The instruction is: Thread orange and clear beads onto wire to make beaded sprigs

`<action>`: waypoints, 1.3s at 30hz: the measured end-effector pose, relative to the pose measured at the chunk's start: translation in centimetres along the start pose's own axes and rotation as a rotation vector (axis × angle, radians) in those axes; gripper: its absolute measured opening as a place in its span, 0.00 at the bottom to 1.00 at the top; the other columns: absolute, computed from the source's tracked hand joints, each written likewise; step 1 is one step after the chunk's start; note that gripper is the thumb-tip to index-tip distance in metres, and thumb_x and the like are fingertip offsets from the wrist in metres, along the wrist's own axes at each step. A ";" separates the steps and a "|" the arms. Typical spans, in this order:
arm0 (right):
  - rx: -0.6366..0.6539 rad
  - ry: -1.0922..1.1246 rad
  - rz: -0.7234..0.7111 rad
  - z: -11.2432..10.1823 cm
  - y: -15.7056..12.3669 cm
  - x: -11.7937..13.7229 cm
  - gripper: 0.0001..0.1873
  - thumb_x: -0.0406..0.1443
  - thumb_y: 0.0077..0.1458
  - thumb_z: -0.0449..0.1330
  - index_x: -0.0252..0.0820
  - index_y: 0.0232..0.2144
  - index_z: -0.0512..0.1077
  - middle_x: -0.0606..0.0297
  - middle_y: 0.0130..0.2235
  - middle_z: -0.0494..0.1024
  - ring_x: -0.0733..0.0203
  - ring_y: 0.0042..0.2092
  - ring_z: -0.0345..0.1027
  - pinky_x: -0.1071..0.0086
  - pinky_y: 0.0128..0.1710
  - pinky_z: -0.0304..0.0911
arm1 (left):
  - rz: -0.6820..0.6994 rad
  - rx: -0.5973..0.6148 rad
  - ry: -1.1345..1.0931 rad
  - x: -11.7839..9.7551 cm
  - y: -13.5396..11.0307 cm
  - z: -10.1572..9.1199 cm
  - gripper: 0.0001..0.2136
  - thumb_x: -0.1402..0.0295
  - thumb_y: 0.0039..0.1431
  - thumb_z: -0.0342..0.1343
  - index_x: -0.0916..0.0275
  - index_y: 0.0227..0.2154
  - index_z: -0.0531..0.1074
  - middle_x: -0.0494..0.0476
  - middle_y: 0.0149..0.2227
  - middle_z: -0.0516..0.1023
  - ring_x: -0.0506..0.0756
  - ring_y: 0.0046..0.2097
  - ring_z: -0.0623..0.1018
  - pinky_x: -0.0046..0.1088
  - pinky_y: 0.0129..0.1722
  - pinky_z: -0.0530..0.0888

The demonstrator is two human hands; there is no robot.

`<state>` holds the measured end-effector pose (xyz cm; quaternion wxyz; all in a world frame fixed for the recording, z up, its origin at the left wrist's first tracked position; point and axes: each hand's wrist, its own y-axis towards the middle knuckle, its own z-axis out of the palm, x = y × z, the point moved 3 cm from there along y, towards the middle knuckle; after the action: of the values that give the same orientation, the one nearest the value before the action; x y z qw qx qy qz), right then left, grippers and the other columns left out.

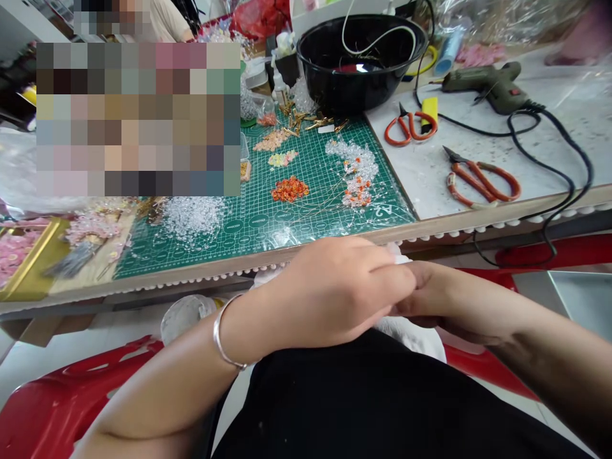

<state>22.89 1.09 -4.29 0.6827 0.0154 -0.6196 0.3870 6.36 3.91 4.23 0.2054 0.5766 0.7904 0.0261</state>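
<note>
In front of the table edge, my left hand, with a silver bangle on its wrist, is closed and laid over the fingers of my right hand. A scrap of something white and soft shows between them; its kind is unclear. My right hand's fingers are mostly hidden behind the left. Beyond them lies a green cutting mat with piles of clear beads, orange beads, pale yellow pieces and peach pieces. Clear and orange beaded sprays on thin wires rest at its right.
Right of the mat lie two orange-handled pliers and a corded green glue gun. A black basin stands behind. At left are a gold-edged tray and a grey brush-like bundle. Red stools flank me.
</note>
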 end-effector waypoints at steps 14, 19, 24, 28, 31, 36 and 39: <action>-0.026 0.223 0.086 0.6 -0.8 -0.5 0.19 0.49 0.53 0.69 0.39 0.28 0.73 0.77 0.22 0.52 0.73 0.22 0.37 0.72 0.19 0.34 | -0.348 0.029 -0.209 -0.5 -2.5 0.2 0.10 0.70 0.68 0.52 0.63 0.42 0.79 0.49 0.30 0.83 0.50 0.29 0.79 0.29 0.31 0.66; -0.065 0.060 0.072 0.3 -1.5 -0.7 0.16 0.49 0.58 0.66 0.42 0.32 0.74 0.76 0.23 0.56 0.71 0.24 0.42 0.73 0.21 0.42 | -0.373 0.027 -0.167 -0.6 -2.4 0.5 0.11 0.70 0.67 0.51 0.63 0.42 0.79 0.51 0.27 0.81 0.52 0.26 0.78 0.30 0.29 0.66; -0.072 -0.019 0.023 0.4 -1.9 -0.7 0.17 0.50 0.62 0.61 0.43 0.31 0.73 0.72 0.28 0.63 0.68 0.28 0.50 0.73 0.26 0.50 | -0.331 0.044 -0.158 -0.5 -2.3 0.4 0.10 0.73 0.64 0.52 0.63 0.39 0.80 0.49 0.22 0.77 0.51 0.23 0.74 0.30 0.26 0.63; -0.111 0.021 0.018 0.7 -1.5 -0.7 0.20 0.52 0.63 0.59 0.43 0.29 0.69 0.72 0.27 0.61 0.67 0.27 0.49 0.73 0.26 0.48 | -0.347 0.008 -0.166 -0.6 -2.2 0.2 0.10 0.73 0.64 0.52 0.64 0.39 0.80 0.50 0.25 0.79 0.51 0.25 0.76 0.30 0.27 0.64; -0.144 0.035 0.017 0.9 -1.4 -0.4 0.22 0.52 0.62 0.60 0.42 0.26 0.67 0.73 0.26 0.58 0.67 0.27 0.48 0.72 0.26 0.48 | -0.319 0.001 -0.178 -0.9 -2.1 0.3 0.10 0.74 0.64 0.52 0.65 0.38 0.79 0.51 0.25 0.79 0.51 0.25 0.75 0.30 0.28 0.66; -0.174 -0.047 0.046 0.2 -1.6 -0.9 0.22 0.52 0.61 0.60 0.42 0.26 0.70 0.74 0.23 0.55 0.67 0.25 0.43 0.71 0.23 0.42 | -0.271 -0.015 -0.190 -1.2 -2.4 -0.1 0.10 0.76 0.62 0.52 0.65 0.38 0.79 0.48 0.22 0.75 0.50 0.23 0.71 0.29 0.25 0.63; -0.141 -0.039 0.063 -0.2 -1.7 -1.5 0.23 0.55 0.61 0.58 0.43 0.29 0.73 0.75 0.21 0.52 0.68 0.23 0.39 0.71 0.22 0.40 | -0.302 -0.005 -0.207 -0.9 -2.8 -0.3 0.11 0.77 0.62 0.52 0.65 0.40 0.79 0.49 0.24 0.77 0.50 0.24 0.73 0.29 0.28 0.65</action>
<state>24.15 -0.79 -4.87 0.6575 -0.0447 -0.6586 0.3633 3.94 2.17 4.00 0.2887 0.4506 0.8425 -0.0623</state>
